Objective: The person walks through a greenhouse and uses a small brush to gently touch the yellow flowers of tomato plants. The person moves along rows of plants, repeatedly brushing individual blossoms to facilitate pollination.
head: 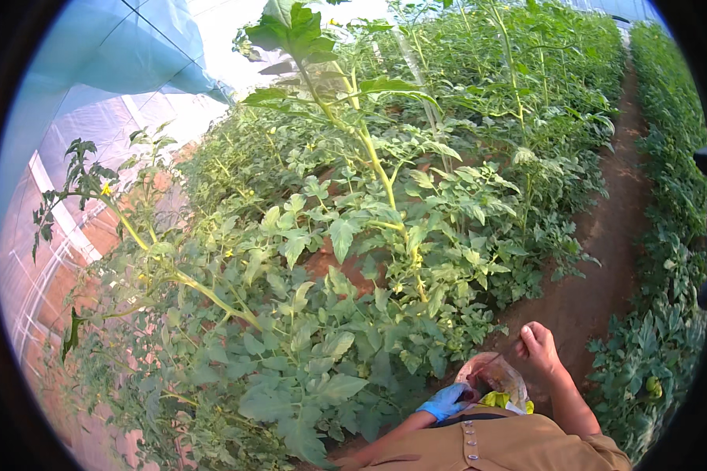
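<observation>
My left hand (445, 401), in a blue glove, is at waist height by the near left side of a clear plastic bag or tub (512, 377). Its fingertips are partly hidden by something dark reddish at the opening, so its grip is unclear. Bare and raised, my right hand (537, 347) is just right of the container, over the soil path. Its fingers are curled in with the thumb against them; anything thin between them is too small to tell. Bright yellow material (497, 399) shows at the container's near side. Leafy tomato plants (330, 359) stand to the left.
A tall tomato stem (380, 165) rises in front, and another stem (212, 297) leans left. The soil path (612, 212) runs away at right beside another plant row (668, 123), with green tomatoes (653, 387) low down. Plastic sheeting (112, 53) hangs at upper left.
</observation>
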`<state>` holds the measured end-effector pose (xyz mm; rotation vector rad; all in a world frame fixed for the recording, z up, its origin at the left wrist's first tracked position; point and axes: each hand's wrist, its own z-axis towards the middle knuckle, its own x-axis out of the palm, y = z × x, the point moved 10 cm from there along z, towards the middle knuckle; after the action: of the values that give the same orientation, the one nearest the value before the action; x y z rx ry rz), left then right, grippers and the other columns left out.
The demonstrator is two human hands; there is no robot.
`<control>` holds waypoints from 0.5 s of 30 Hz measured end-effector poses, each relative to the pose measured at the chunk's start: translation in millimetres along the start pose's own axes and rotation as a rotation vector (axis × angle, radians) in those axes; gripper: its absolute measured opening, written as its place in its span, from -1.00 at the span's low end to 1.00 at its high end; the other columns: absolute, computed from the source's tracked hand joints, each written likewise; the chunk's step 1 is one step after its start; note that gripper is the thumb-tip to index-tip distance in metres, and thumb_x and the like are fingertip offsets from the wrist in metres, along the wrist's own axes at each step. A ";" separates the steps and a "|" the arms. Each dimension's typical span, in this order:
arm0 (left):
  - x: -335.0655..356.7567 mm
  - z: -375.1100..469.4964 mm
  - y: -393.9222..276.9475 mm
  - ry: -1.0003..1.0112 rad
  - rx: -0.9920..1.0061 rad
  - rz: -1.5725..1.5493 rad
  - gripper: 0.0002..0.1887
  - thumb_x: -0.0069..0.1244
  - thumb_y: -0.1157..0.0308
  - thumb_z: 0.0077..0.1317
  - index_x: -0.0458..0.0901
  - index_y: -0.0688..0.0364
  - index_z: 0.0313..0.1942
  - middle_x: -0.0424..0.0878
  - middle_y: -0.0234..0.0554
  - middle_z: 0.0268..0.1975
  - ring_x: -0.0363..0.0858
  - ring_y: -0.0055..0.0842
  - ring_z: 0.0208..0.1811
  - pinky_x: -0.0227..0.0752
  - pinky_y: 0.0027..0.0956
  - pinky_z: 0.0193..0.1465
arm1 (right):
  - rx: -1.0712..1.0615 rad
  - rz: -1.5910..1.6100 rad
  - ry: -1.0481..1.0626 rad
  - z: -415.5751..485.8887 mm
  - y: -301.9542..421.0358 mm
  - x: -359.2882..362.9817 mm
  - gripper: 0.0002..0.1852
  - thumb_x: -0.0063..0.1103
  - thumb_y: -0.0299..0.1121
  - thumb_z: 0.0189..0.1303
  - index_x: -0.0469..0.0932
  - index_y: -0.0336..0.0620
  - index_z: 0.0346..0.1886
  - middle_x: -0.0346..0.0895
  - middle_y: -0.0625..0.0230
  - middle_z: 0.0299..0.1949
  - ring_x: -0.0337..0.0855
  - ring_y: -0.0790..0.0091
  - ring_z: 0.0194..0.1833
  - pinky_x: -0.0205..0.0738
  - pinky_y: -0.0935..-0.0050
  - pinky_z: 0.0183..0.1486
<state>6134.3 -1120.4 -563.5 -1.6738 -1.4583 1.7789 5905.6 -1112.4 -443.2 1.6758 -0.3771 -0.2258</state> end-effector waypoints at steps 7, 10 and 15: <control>-1.9 2.9 -20.3 -0.209 -0.022 -0.111 -0.59 0.12 0.24 0.25 0.48 0.19 0.05 0.56 0.07 -0.01 0.55 -0.08 0.02 0.41 -0.20 0.10 | -0.249 0.700 0.107 71.2 142.1 -7.3 -0.81 0.02 -0.20 0.44 0.46 -0.11 -0.16 0.60 0.36 -0.43 0.58 0.53 -0.48 0.41 0.63 -0.54; -9.9 -2.9 -16.4 -0.274 -0.027 -0.080 -0.56 0.07 0.23 0.28 0.45 0.19 0.12 0.54 0.08 0.09 0.53 -0.07 0.11 0.39 -0.22 0.19 | -0.389 0.780 0.303 93.5 220.0 45.8 -0.75 0.02 -0.27 0.44 0.50 -0.23 0.00 0.68 0.20 -0.23 0.66 0.47 -0.37 0.54 0.60 -0.45; -16.4 -15.6 -2.3 -0.355 -0.091 -0.063 -0.47 0.01 0.19 0.31 0.38 0.21 0.23 0.48 0.05 0.16 0.50 -0.09 0.15 0.39 -0.22 0.20 | -0.513 0.800 0.436 125.3 308.2 141.0 -0.65 0.01 -0.30 0.45 0.46 -0.30 0.17 0.65 0.15 -0.03 0.68 0.50 -0.27 0.59 0.59 -0.36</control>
<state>6151.5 -1125.0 -549.3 -1.3821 -1.7388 2.0813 5955.2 -1313.2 -147.0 0.9329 -0.5683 0.5852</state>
